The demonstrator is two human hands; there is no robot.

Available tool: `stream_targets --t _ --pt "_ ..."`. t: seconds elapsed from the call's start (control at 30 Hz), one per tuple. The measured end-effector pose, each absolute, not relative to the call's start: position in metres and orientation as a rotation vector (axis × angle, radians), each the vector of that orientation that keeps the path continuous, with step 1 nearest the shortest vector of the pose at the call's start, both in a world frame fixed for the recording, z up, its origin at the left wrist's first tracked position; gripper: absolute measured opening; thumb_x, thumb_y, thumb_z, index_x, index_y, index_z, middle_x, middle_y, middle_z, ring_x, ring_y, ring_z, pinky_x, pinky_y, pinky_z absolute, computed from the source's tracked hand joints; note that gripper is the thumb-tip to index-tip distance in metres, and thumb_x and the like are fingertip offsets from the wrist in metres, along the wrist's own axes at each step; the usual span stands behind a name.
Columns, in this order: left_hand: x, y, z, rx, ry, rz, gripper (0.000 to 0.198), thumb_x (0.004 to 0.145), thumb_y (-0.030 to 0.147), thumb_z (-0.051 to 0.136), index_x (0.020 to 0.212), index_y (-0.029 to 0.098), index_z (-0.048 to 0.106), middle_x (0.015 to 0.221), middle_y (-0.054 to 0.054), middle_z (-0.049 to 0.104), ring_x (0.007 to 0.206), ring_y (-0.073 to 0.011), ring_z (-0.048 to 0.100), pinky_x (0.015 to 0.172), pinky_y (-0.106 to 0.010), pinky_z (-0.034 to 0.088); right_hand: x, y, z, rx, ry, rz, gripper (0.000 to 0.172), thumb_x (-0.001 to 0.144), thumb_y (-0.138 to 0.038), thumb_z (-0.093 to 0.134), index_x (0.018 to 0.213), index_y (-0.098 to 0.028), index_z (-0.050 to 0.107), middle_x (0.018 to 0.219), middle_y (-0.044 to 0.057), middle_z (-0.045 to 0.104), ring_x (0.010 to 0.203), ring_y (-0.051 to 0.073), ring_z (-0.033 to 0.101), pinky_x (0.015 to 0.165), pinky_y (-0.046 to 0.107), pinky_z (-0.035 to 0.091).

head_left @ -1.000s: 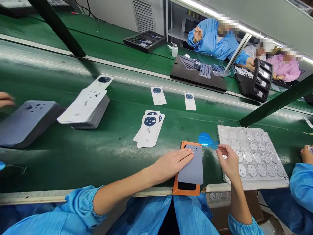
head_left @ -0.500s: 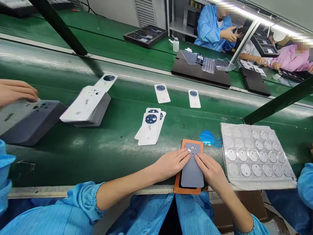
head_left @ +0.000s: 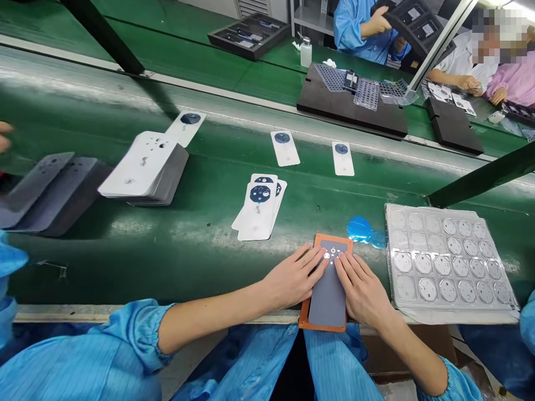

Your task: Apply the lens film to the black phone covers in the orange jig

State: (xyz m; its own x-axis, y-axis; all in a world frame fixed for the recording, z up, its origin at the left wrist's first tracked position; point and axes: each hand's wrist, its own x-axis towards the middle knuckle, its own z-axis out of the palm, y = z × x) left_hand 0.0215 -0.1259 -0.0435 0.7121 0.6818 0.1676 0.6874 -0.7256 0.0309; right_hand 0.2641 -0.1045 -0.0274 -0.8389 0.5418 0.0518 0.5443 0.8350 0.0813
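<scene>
At the green bench's [head_left: 200, 262] near edge, the orange frame [head_left: 304, 318] bore the gray panel [head_left: 327, 298], which sat squarer than half a second earlier — apparently a closer fit. The left hand [head_left: 292, 278] and right hand [head_left: 363, 289] lay on its upper sides, fingers straight, slightly parted, clamped on nothing — tips flanking the small holes [head_left: 332, 251].

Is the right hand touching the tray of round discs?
No, the right hand is on the upper part of the gray panel, apart from the tray.
</scene>
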Motion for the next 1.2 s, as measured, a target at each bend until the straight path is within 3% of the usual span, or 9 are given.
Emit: stream_targets --t 0.2,0.37,0.5,0.63,0.7,0.8,0.9,1.07,1.2 --pt "0.025 -0.136 -0.045 -2.797 -1.135 -0.306 0.039 0.092 0.014 0.048 0.129 0.004 0.057 0.132 -0.021 0.062 0.121 -0.0303 0.057 0.108 -0.044 0.041 0.267 -0.115 -0.028 -0.86 -2.984 -0.161 0.058 0.087 -0.013 0.042 0.143 0.002 0.044 0.146 0.023 0.048 0.138 0.034 0.042 0.115 0.049 0.039" --pt "0.025 -0.132 -0.041 -2.925 -1.108 -0.342 0.042 0.093 0.019 0.049 0.132 0.002 0.054 0.133 -0.026 0.059 0.126 -0.0334 0.053 0.111 -0.049 0.038 0.264 -0.113 -0.03 -0.843 -2.978 -0.114 0.059 0.087 -0.016 0.043 0.142 0.005 0.044 0.145 0.026 0.048 0.139 0.037 0.041 0.115 0.051 0.039" --pt "0.009 -0.119 -0.031 -3.167 -1.182 -0.353 0.056 0.089 0.036 0.062 0.136 0.007 0.051 0.139 -0.023 0.056 0.129 -0.0364 0.05 0.111 -0.052 0.038 0.268 -0.111 -0.034 -0.789 -2.874 -0.055 0.054 0.089 -0.012 0.042 0.141 -0.001 0.049 0.142 0.023 0.053 0.136 0.034 0.046 0.112 0.05 0.044" --pt "-0.002 -0.101 -0.022 -3.243 -1.496 -0.935 0.065 0.087 0.035 0.069 0.144 0.018 0.044 0.147 -0.015 0.05 0.139 -0.0303 0.042 0.114 -0.047 0.036 0.276 -0.108 -0.031 -0.805 -2.464 0.32 0.044 0.096 -0.011 0.042 0.136 -0.018 0.058 0.132 0.012 0.064 0.126 0.026 0.058 0.107 0.045 0.05" --pt "0.004 -0.093 -0.019 -3.111 -1.802 -1.368 0.049 0.088 0.031 0.068 0.134 0.02 0.055 0.136 -0.011 0.061 0.127 -0.026 0.055 0.108 -0.042 0.043 0.279 -0.108 -0.029 -0.932 -2.108 0.671 0.034 0.098 -0.019 0.047 0.127 -0.021 0.066 0.124 0.01 0.069 0.116 0.026 0.065 0.1 0.044 0.055" --pt "0.022 -0.086 -0.011 -2.996 -2.068 -1.829 0.018 0.088 0.031 0.066 0.098 0.017 0.071 0.1 -0.006 0.074 0.093 -0.02 0.069 0.086 -0.032 0.053 0.28 -0.108 -0.033 -1.081 -1.534 1.09 0.022 0.095 -0.032 0.058 0.106 -0.02 0.073 0.099 0.008 0.077 0.094 0.025 0.073 0.087 0.042 0.061" --pt "0.036 -0.085 -0.001 -2.98 -2.062 -1.891 0.017 0.089 0.03 0.064 0.085 0.016 0.071 0.082 -0.003 0.071 0.075 -0.0156 0.065 0.073 -0.027 0.05 0.278 -0.106 -0.039 -1.053 -1.244 1.266 0.022 0.09 -0.039 0.066 0.095 -0.019 0.072 0.087 0.008 0.077 0.082 0.026 0.074 0.081 0.045 0.062" --pt "0.046 -0.083 0.01 -3.016 -1.802 -1.853 0.019 0.092 0.031 0.059 0.087 0.017 0.07 0.089 -0.004 0.071 0.08 -0.016 0.064 0.075 -0.026 0.048 0.272 -0.1 -0.034 -1.035 -1.125 1.304 0.028 0.085 -0.048 0.068 0.089 -0.02 0.071 0.085 0.008 0.077 0.075 0.026 0.074 0.075 0.046 0.063" --pt "0.058 -0.077 0.007 -2.902 -1.856 -1.965 0.025 0.095 0.034 0.054 0.081 0.017 0.066 0.082 -0.003 0.067 0.074 -0.0146 0.06 0.069 -0.025 0.046 0.253 -0.093 -0.022 -1.02 -1.012 1.271 0.029 0.076 -0.043 0.079 0.091 -0.019 0.072 0.094 0.007 0.076 0.089 0.026 0.073 0.087 0.046 0.059"
